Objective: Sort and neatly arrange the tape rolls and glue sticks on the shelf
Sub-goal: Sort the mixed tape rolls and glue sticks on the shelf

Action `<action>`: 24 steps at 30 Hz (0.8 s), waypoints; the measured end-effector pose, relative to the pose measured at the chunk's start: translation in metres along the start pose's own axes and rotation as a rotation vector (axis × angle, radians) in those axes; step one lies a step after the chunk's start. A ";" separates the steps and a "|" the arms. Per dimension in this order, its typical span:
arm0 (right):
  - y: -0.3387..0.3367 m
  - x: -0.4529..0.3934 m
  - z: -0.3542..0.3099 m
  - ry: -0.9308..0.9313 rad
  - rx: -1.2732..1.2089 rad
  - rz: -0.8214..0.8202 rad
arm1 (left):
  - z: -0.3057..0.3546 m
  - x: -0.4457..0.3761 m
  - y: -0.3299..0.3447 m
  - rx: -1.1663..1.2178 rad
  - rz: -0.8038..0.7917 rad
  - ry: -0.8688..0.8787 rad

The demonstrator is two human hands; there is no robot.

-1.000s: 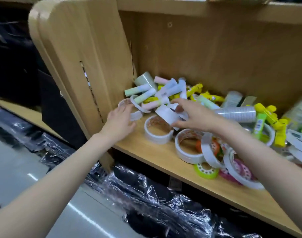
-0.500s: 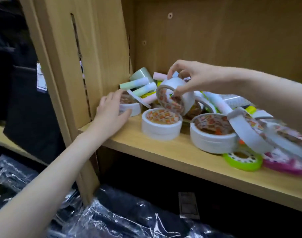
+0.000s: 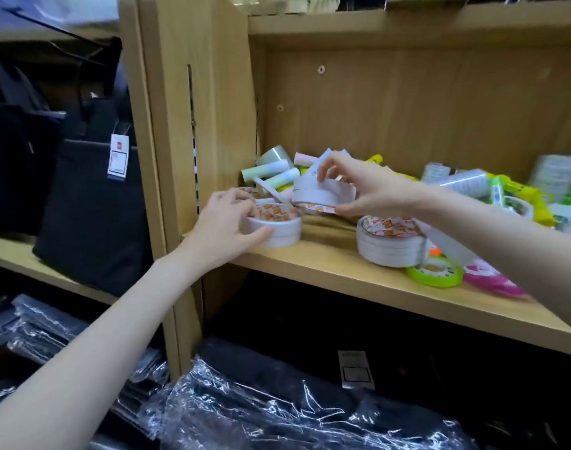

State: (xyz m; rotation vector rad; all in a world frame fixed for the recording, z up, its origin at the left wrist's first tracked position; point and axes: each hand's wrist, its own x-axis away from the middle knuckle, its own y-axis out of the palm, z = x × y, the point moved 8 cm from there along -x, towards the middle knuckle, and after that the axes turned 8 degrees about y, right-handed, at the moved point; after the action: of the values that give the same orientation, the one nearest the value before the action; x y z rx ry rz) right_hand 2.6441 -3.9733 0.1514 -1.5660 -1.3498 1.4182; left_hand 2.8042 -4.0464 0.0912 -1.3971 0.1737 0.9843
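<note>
Nearest, plastic-wrapped dark goods (image 3: 277, 414) lie below the wooden shelf (image 3: 359, 280). On its front edge, the left hand (image 3: 225, 222) curls its thumb and fingers round a white tape roll (image 3: 277, 230) lying flat. The right hand (image 3: 372, 186) holds another white tape roll (image 3: 320, 194) lifted just above and behind it, thumb under, fingers on top. To the right lie a stack of white rolls (image 3: 388, 245), a green roll (image 3: 435, 274) and a pink roll (image 3: 489, 277). Glue sticks (image 3: 271, 172) are heaped in the back left corner.
</note>
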 end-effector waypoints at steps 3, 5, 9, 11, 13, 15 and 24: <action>-0.003 -0.007 -0.013 -0.038 -0.025 0.003 | -0.011 0.016 -0.017 -0.098 0.105 -0.047; -0.008 -0.014 -0.026 -0.061 -0.012 0.059 | -0.018 0.023 -0.023 -0.083 0.177 -0.085; -0.002 -0.030 -0.058 -0.155 -0.053 0.187 | -0.026 0.037 -0.039 0.044 0.377 -0.192; 0.022 -0.037 -0.069 -0.192 -0.019 0.087 | -0.025 0.046 -0.045 0.127 0.474 -0.227; 0.043 -0.044 -0.064 -0.182 0.021 -0.037 | -0.021 0.049 -0.045 0.190 0.471 -0.216; 0.044 -0.047 -0.051 -0.130 -0.038 -0.079 | -0.012 0.046 -0.040 0.187 0.374 -0.129; 0.020 -0.109 0.005 0.097 0.212 -0.164 | 0.001 0.003 -0.031 -0.438 0.116 0.191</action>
State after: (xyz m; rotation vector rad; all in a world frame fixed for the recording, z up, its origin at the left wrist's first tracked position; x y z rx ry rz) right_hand 2.6554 -4.0822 0.1665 -1.3377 -1.1991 1.3210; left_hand 2.8264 -4.0393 0.1126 -1.9023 0.1899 1.0217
